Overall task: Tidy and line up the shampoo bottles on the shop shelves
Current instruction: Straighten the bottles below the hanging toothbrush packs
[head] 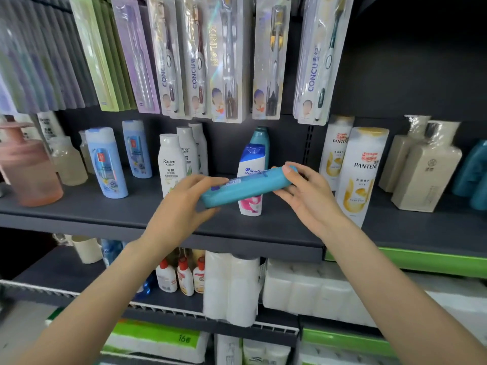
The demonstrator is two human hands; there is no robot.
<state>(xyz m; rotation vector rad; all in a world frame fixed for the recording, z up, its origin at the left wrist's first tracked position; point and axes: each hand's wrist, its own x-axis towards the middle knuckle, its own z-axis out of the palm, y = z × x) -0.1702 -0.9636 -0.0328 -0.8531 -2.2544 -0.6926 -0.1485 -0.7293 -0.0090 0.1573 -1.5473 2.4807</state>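
Note:
I hold a teal shampoo bottle (246, 187) sideways in front of the middle shelf (131, 214). My left hand (184, 204) grips its left end and my right hand (308, 192) grips its right end, thumb on top. Behind it stands a white Head & Shoulders bottle (251, 164) with another teal bottle (261, 139) at its back. White Racien bottles (171, 164) stand to the left, light blue bottles (106, 163) further left. Two white Pantene bottles (362, 175) stand to the right.
Beige square bottles (427, 169) and teal bottles (471, 175) stand at the right of the shelf, a pink pump bottle (26, 169) at the left. Packed toothbrushes (226, 59) hang above. Tissue rolls (232, 288) and small red-capped bottles (184, 276) fill the lower shelf.

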